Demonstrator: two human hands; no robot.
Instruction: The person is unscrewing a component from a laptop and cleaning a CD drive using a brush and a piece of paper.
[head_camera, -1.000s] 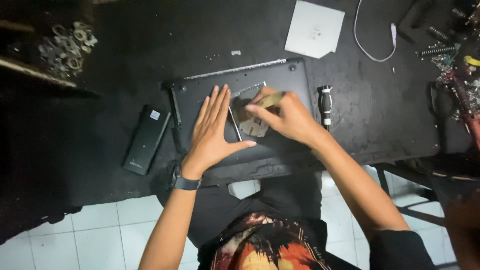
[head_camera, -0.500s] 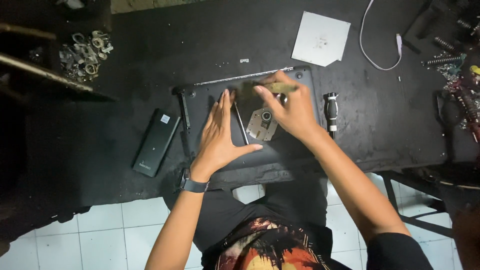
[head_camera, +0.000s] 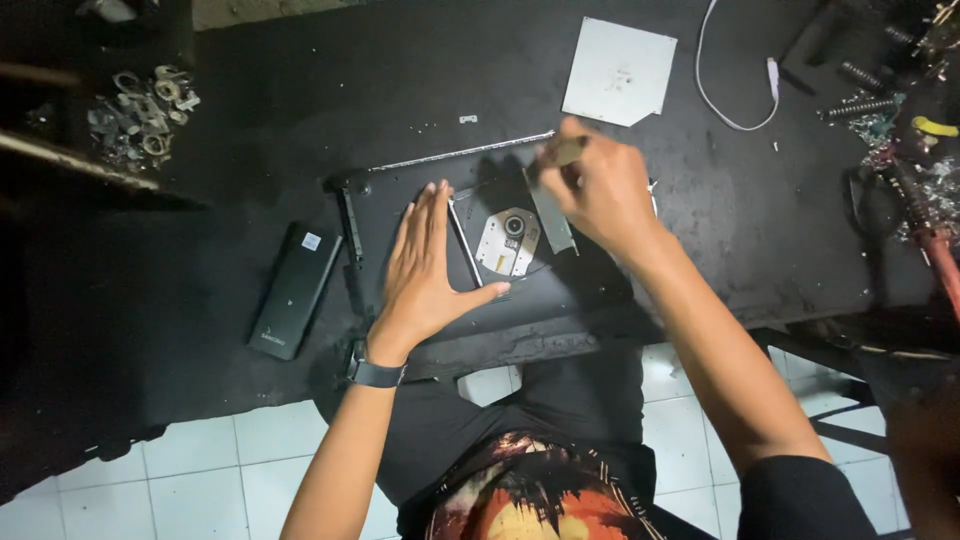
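The left hand (head_camera: 430, 265) lay flat and spread wide, palm down, on a dark laptop base (head_camera: 400, 215) that sat on the black desk (head_camera: 250, 120), its fingers pointing away from the person and its thumb stretched out to the right along the near edge of an opened optical drive (head_camera: 510, 240). A dark watch (head_camera: 378, 374) circled that wrist. The right hand (head_camera: 600, 190) was curled closed around a slim tool with a pale handle (head_camera: 568, 150), only the handle end showing above the knuckles (the working tip was hidden beneath the hand, so where it met the drive could not be told). The drive sat in the middle of the laptop base, between the two hands, its silvery plate and round hub exposed, with a thin grey strip (head_camera: 550, 215) lying just beside the right hand. A long thin metal rail (head_camera: 465, 152) lay along the far edge of the base. To the left of the base, apart from it, a black rectangular battery pack (head_camera: 295, 290) rested on the desk. A pale square sheet (head_camera: 618, 72) and a white cable (head_camera: 735, 100) lay further off toward the far right, and a heap of small metal parts (head_camera: 140, 105) sat at the far left.
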